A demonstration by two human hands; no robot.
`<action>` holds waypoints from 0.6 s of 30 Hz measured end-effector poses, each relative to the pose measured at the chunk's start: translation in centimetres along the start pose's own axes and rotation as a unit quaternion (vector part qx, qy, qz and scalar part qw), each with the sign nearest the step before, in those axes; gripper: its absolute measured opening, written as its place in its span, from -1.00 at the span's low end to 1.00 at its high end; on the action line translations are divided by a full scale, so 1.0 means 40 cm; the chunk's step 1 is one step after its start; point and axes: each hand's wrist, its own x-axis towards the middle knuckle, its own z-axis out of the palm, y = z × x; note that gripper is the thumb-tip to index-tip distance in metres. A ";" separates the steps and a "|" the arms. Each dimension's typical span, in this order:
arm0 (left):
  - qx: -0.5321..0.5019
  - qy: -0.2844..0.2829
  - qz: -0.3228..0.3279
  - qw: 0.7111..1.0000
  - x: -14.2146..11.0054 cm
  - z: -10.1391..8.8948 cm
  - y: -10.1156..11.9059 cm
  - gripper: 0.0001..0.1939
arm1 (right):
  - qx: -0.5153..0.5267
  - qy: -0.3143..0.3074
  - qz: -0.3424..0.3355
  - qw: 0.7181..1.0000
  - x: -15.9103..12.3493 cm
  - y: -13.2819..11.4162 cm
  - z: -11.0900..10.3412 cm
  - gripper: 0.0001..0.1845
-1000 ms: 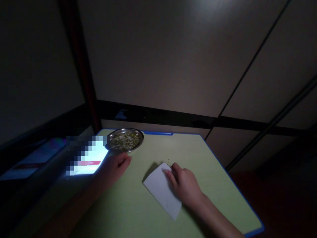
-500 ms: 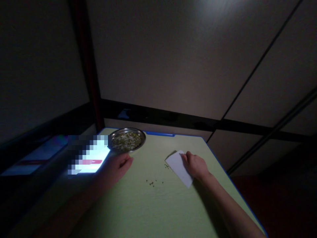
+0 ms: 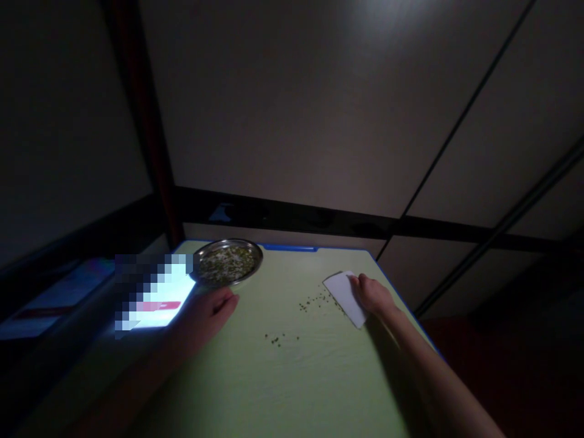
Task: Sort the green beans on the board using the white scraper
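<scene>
My right hand grips a white card stood on edge near the far right of the light green table. Small green grains lie scattered just left of the card, and a second little cluster lies nearer to me. My left hand rests on the table with fingers loosely curled, just below a round steel plate filled with green and pale grains. The left hand holds nothing that I can see.
A glowing screen, blurred out, lies at the table's left edge beside the left hand. The table has a blue rim and stands against a wall with a dark rail. The room is dim.
My right hand has carried the white card from the table's middle toward the far right edge, uncovering two trails of green grains. The left hand has stayed by the plate.
</scene>
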 end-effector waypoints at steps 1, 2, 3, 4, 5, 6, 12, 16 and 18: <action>0.001 0.001 0.000 1.000 0.000 -0.001 0.000 -0.61 | 0.010 0.002 0.003 1.000 0.005 0.013 -0.005 -0.38; 0.002 0.002 0.003 1.000 0.000 -0.001 0.000 -0.61 | 0.020 0.004 0.004 1.000 0.010 0.026 -0.013 -0.38; 0.003 0.003 0.009 1.000 0.000 -0.001 -0.001 -0.61 | 0.031 0.007 0.006 0.999 0.015 0.040 -0.021 -0.39; 0.003 0.003 0.015 1.000 0.000 0.000 -0.001 -0.61 | 0.042 0.010 0.008 0.999 0.020 0.053 -0.031 -0.40; 0.004 0.001 0.019 1.000 0.001 0.001 -0.002 -0.60 | 0.052 0.014 0.010 0.998 0.025 0.067 -0.040 -0.41; 0.004 -0.001 0.020 1.000 0.001 0.002 -0.004 -0.60 | 0.061 0.019 0.012 0.998 0.028 0.080 -0.050 -0.41; 0.007 -0.007 0.014 1.000 0.003 0.012 -0.016 -0.60 | 0.083 0.048 0.017 0.995 0.009 0.123 -0.074 -0.51; 0.015 -0.021 0.018 1.000 0.004 0.013 -0.019 -0.59 | 0.063 0.055 0.036 0.996 -0.026 0.122 -0.054 -0.55; 0.013 -0.024 0.013 1.000 0.004 0.013 -0.017 -0.59 | 0.052 0.050 0.049 0.996 -0.040 0.114 -0.041 -0.55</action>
